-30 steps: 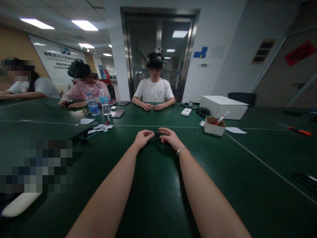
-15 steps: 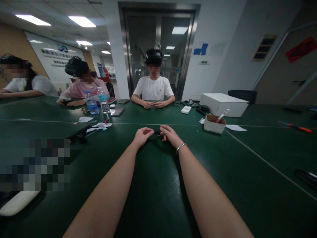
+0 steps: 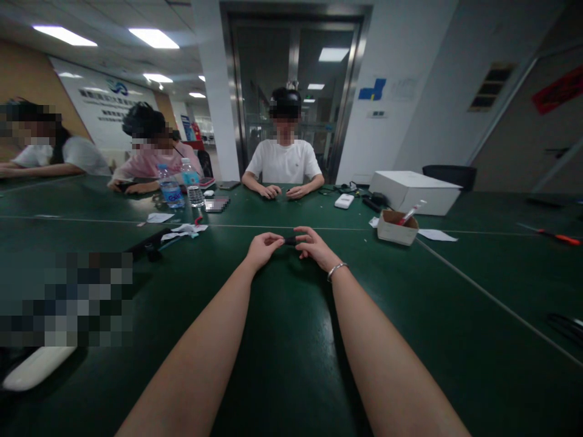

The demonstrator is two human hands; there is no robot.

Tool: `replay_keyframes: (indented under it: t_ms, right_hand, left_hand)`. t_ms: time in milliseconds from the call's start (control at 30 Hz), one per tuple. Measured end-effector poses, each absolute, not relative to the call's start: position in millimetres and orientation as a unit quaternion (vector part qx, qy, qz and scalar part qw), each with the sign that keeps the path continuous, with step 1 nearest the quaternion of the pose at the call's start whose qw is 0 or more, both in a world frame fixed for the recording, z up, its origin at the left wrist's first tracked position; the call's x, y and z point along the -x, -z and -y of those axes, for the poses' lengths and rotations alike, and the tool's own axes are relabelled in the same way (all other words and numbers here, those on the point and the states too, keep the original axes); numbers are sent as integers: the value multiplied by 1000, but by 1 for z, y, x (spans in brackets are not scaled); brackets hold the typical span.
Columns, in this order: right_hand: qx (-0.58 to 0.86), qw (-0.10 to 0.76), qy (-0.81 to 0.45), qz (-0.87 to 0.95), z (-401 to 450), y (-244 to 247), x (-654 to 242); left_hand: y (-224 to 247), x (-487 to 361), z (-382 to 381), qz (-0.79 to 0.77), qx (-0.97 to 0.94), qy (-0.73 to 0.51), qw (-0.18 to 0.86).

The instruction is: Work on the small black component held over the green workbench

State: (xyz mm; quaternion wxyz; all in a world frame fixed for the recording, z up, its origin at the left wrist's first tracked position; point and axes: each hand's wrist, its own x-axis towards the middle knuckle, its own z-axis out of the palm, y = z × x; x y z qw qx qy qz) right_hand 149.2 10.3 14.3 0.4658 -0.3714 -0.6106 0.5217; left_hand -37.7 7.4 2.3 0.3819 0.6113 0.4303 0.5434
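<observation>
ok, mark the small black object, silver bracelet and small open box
Small black object [image 3: 289, 241]: head view, visible middle.
Silver bracelet [image 3: 335, 267]: head view, its band.
Small open box [image 3: 396, 233]: head view, front wall.

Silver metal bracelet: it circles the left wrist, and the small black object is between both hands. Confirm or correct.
Wrong side: the head view shows the silver metal bracelet circling the right wrist; the small black object is between the left hand and right hand.

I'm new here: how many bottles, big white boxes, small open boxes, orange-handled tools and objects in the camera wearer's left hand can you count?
Bottles: 2 (blue-capped bottle, pale-capped bottle)
Big white box: 1
Small open box: 1
Orange-handled tool: 1
Black object in left hand: 1
Total: 6
</observation>
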Motion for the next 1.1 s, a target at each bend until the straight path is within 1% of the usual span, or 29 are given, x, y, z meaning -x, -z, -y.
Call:
replay_keyframes:
  t_ms: [167, 333, 433, 500, 600, 733, 900, 1033, 1100]
  right_hand:
    - [420, 444, -497, 616, -10, -15, -148]
    - [393, 466, -512, 606, -13, -13, -148]
    - [418, 443, -502, 614, -11, -15, -148]
    - [407, 434, -504, 626, -9, -17, -147]
    - [389, 445, -510, 625, -6, -20, -147]
    - [421, 430, -503, 621, -6, -20, -147]
    - [396, 463, -493, 621, -9, -16, -148]
    - [407, 436, -499, 628, -11, -15, -149]
    - [392, 442, -508, 627, -11, -15, -149]
  left_hand:
    - [-3, 37, -7, -428, -614, -539, 386]
    - [-4, 36, -6, -432, -609, -544, 382]
    - [-4, 36, -5, -434, -612, -541, 380]
    - [-4, 36, -5, -438, -608, -542, 380]
    - [-4, 36, -6, -436, -605, -544, 384]
    - [-4, 36, -7, -431, -604, -546, 389]
    - [-3, 36, -8, -446, -601, -544, 380]
    - [-3, 36, -9, -439, -604, -544, 383]
    - [-3, 36, -9, -440, -601, -544, 387]
